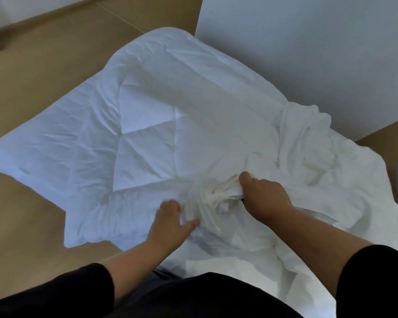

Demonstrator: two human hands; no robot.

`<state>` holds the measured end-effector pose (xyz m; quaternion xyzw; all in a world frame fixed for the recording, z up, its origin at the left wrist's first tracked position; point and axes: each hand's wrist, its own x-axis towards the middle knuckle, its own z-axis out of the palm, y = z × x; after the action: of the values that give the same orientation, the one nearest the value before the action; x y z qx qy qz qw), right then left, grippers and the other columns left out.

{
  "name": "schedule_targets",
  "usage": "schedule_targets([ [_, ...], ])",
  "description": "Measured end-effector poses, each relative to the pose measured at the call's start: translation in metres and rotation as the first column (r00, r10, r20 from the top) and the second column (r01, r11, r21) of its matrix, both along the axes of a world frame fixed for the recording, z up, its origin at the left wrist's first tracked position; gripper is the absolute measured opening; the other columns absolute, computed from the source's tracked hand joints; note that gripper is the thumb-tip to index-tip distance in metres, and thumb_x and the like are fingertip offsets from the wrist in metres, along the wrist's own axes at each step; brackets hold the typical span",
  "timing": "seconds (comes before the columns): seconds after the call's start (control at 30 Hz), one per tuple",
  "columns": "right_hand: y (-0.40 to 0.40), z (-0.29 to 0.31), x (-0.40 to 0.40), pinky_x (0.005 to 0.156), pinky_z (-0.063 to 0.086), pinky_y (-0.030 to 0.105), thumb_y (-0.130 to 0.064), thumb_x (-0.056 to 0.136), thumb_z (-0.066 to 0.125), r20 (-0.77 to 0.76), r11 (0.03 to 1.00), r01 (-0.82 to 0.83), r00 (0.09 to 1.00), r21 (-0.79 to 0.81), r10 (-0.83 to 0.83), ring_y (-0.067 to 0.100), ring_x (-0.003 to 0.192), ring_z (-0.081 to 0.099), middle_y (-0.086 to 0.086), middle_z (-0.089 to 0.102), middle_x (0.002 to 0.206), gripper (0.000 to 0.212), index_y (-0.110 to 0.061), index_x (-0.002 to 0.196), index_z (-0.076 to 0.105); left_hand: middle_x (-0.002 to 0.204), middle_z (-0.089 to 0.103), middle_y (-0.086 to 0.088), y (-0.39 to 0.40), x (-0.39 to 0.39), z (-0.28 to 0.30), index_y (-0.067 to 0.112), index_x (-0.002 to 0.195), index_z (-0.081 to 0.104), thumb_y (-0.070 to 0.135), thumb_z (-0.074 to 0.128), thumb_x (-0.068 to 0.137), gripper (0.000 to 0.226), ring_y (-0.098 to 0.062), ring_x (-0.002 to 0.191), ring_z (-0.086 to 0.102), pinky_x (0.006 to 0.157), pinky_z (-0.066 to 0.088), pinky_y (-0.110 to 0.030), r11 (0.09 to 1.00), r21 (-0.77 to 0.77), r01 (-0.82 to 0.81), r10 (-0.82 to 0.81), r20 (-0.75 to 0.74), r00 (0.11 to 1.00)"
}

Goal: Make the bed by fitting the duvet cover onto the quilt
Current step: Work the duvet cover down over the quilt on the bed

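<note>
Beside the quilt (124, 138), bunched duvet cover (218, 198) is being gripped in the right hand (264, 198) and pinched by the left hand (170, 222), probably to find its opening.

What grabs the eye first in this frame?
Two bare hands meet at a bunched knot of duvet cover near the frame's centre: the right hand grips it, and the left hand, blurred, rests beside it. Behind them the white stitched quilt spreads to the upper left, overhanging the tan floor.
</note>
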<state>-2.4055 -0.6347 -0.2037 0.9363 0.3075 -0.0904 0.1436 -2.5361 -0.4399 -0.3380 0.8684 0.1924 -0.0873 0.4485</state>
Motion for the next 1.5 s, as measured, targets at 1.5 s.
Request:
schedule_targets([
  [1.5,-0.063,0.083,0.079,0.064,0.047,0.040,-0.038,0.077,0.079,-0.158,0.963,0.202,0.972,0.177,-0.174,0.030,0.066,0.056,-0.001,0.060,0.068,0.028,-0.022,0.079,0.056,0.120,0.068,-0.013,0.127,-0.021,-0.044,0.008,0.101,0.058,0.018,0.066,0.097,0.014,-0.029,0.109,0.067,0.104,0.049,-0.043,0.674,-0.530,-0.515,0.234,-0.507,0.829],
])
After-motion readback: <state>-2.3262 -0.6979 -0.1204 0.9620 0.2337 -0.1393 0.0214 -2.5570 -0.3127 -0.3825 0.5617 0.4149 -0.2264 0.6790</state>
